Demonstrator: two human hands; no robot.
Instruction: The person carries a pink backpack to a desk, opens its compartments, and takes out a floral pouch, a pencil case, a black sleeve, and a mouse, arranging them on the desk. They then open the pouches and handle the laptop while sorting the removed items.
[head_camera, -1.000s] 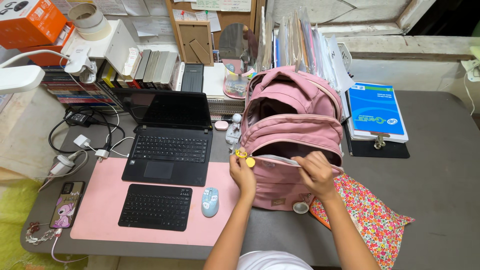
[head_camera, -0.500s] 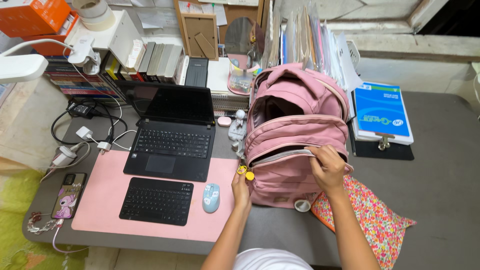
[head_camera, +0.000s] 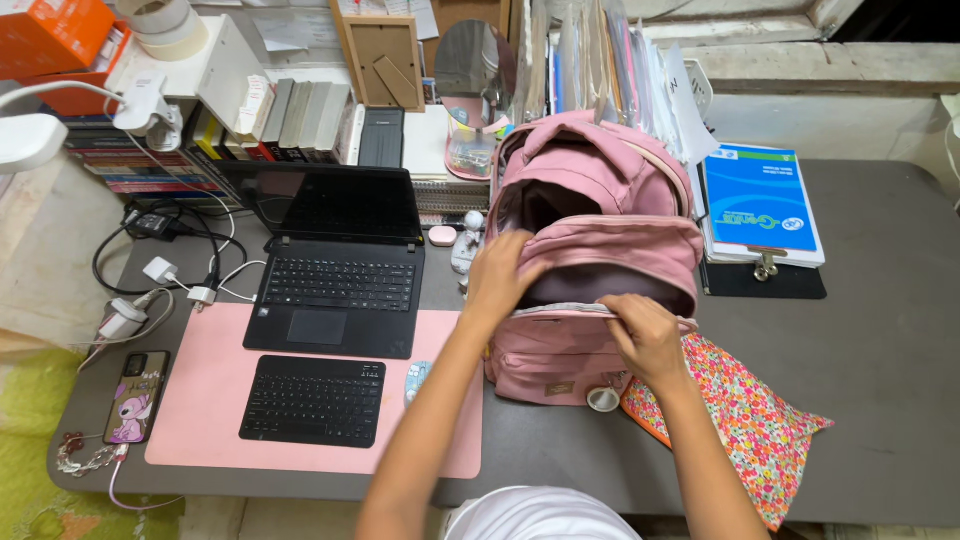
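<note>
Pink backpack (head_camera: 590, 230) is stood upright on the grey counter (head_camera: 880, 340), centre of frame, main and front pockets unzipped. Upper edge of the front pocket opening is gripped by the left hand (head_camera: 497, 272), fingers clenched on the fabric. Lower lip of the same pocket is pinched by the right hand (head_camera: 645, 335), grip closed on it. Floral cloth pouch (head_camera: 745, 420) is laid lower right, touching the backpack base. Black laptop (head_camera: 335, 265) is seen left of the backpack, small black keyboard (head_camera: 312, 400) below it on a pink desk mat (head_camera: 215, 400). Blue booklet (head_camera: 760, 200) lies upper right.
</note>
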